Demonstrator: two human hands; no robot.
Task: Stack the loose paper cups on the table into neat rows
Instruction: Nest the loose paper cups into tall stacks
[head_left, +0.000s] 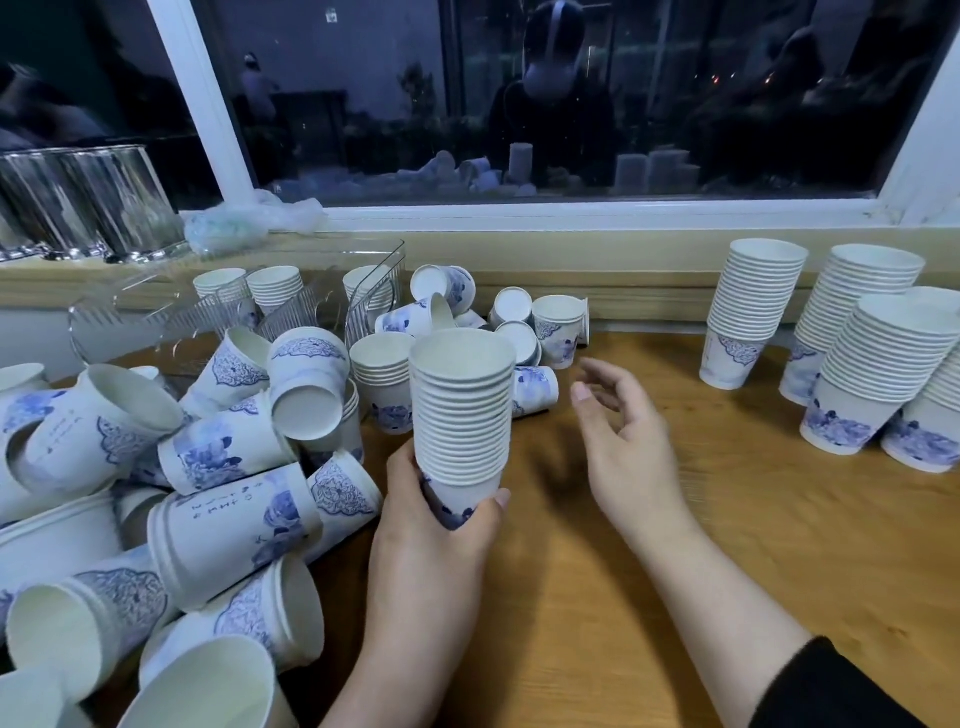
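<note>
My left hand (441, 525) grips the bottom of a tall nested stack of white paper cups with blue prints (461, 410), held upright above the wooden table (675, 545). To its right my right hand (623, 441) hovers with relaxed fingers and holds nothing. A heap of loose cups (223, 467) lies tumbled on the left, some on their sides, some partly nested. Several finished stacks (852, 353) stand upright at the far right of the table.
More loose cups (524, 322) lie by the back ledge. Clear plastic holders (363, 291) with cups inside sit behind the heap. Glass containers (78, 202) and crumpled plastic wrap (244, 223) rest on the windowsill. The dark window reflects a person.
</note>
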